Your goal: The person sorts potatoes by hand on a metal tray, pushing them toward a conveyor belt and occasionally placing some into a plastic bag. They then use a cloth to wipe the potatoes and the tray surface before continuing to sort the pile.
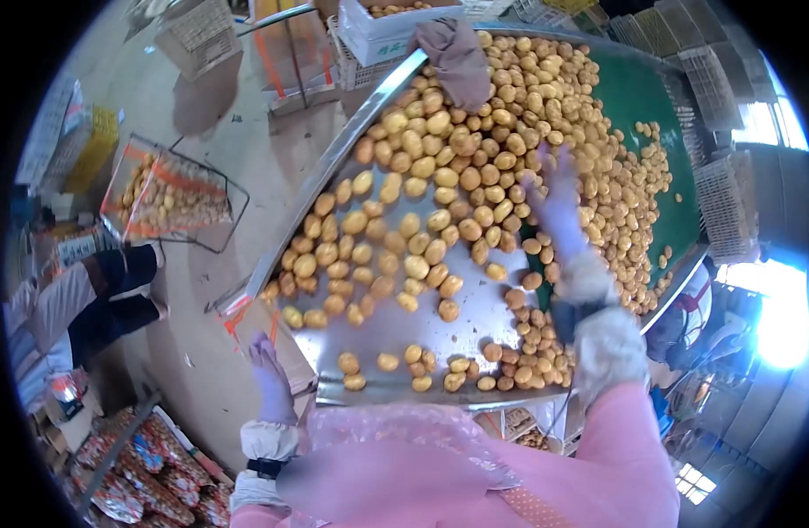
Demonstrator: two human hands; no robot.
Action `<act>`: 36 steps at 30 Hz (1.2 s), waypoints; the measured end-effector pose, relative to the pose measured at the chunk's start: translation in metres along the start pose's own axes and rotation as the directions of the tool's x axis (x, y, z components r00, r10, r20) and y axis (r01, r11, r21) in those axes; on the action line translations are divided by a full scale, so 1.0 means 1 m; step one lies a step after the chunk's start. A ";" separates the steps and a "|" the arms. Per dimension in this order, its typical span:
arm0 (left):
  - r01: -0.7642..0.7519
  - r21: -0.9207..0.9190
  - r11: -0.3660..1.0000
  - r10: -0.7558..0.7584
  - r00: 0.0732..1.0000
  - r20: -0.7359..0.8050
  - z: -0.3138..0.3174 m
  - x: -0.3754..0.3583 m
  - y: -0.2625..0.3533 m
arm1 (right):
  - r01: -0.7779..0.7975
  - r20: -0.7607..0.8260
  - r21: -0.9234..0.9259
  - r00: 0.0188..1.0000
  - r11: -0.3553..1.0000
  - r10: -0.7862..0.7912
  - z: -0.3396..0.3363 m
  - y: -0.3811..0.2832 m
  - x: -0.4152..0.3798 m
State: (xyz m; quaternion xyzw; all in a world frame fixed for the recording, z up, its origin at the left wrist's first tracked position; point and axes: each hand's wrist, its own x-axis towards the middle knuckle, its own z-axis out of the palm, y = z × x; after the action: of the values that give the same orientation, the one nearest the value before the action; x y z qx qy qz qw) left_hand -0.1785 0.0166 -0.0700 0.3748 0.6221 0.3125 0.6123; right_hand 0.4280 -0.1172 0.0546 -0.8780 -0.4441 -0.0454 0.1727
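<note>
Many yellow-brown potatoes (410, 249) are spread over a metal sorting table (475, 327), with a dense heap towards its far right side. My right hand (558, 211), in a thin purple glove, reaches out over the heap with its fingers apart. It is among the potatoes, and no potato shows in its grasp. My left hand (274, 387), gloved the same way, is off the near left corner of the table with its fingers stretched out. Beside it is a cardboard box (285, 352) with orange edging. Nothing shows in the left hand.
A green belt surface (629, 97) lies under the heap on the right. A brown cloth (454, 63) hangs over the table's far rim. An orange-edged bag of potatoes (171, 195) stands in a metal frame on the left. Another person's legs (114, 295) are at the left.
</note>
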 end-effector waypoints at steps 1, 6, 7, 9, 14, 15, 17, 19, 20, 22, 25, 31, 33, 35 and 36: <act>-0.204 0.093 0.975 0.189 0.971 0.147 0.030 0.014 0.031 | 0.047 -0.120 -0.109 0.991 0.993 -0.060 0.002 0.033 0.055; -0.586 0.239 0.774 0.315 0.685 0.657 0.250 0.050 0.153 | -0.303 0.207 -0.205 0.916 0.931 0.344 0.062 0.036 0.165; -0.883 0.264 0.389 0.430 0.427 0.796 0.289 0.064 0.178 | -0.220 0.106 -0.208 0.963 0.953 0.246 0.091 0.028 0.151; -0.925 0.218 0.311 0.448 0.344 0.825 0.361 0.100 0.185 | -0.141 0.096 -0.174 0.983 0.975 0.159 0.109 0.005 0.117; -0.940 0.329 -0.091 0.430 0.261 0.864 0.430 0.119 0.136 | 0.008 0.322 -0.063 0.947 0.998 0.012 0.050 -0.063 -0.050; -0.958 0.269 -0.097 0.358 0.219 0.908 0.415 0.119 0.124 | 0.014 0.345 0.048 0.938 0.999 -0.029 0.044 -0.057 -0.096; -0.956 0.253 -0.148 0.181 0.225 0.957 0.372 0.071 0.125 | -0.044 0.429 0.118 0.903 0.992 -0.011 0.019 -0.029 -0.179; -0.953 0.295 -0.070 0.130 0.284 0.950 0.309 0.031 0.099 | -0.114 0.440 -0.024 0.891 0.993 0.113 -0.008 0.007 -0.245; -0.946 0.297 -0.131 0.060 0.292 0.955 0.276 0.015 0.087 | -0.142 0.382 -0.117 0.907 0.983 0.176 -0.013 0.014 -0.268; -0.933 0.353 -0.077 -0.039 0.356 0.934 0.225 -0.039 0.064 | -0.415 0.126 -0.135 0.894 0.900 0.431 0.002 -0.003 -0.271; -0.974 0.105 0.203 -0.188 0.066 0.980 0.167 -0.086 0.042 | -0.518 0.121 -0.344 0.803 0.783 0.584 0.059 -0.094 -0.243; -0.997 0.070 0.031 -0.223 0.062 0.973 0.080 -0.044 0.064 | -0.091 0.707 -0.091 0.696 0.992 0.129 0.017 -0.146 -0.325; -0.993 0.119 0.022 -0.211 0.112 0.971 0.051 -0.019 0.077 | -0.138 0.652 -0.121 0.736 0.983 0.183 -0.013 -0.108 -0.333; -0.982 0.171 0.075 -0.110 0.162 0.981 0.039 0.008 0.079 | -0.144 0.379 -0.302 0.889 0.942 0.257 -0.006 -0.030 -0.309; -0.983 0.172 0.063 -0.108 0.165 0.980 0.051 0.011 0.088 | -0.380 0.114 -0.198 0.907 0.903 0.406 0.022 -0.004 -0.278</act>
State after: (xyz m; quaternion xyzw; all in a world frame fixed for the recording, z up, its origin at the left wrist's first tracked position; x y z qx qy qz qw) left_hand -0.1197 0.0684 -0.0036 0.9459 0.0425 -0.1093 0.3024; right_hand 0.2558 -0.3200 -0.0295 -0.9620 -0.2637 0.0195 0.0677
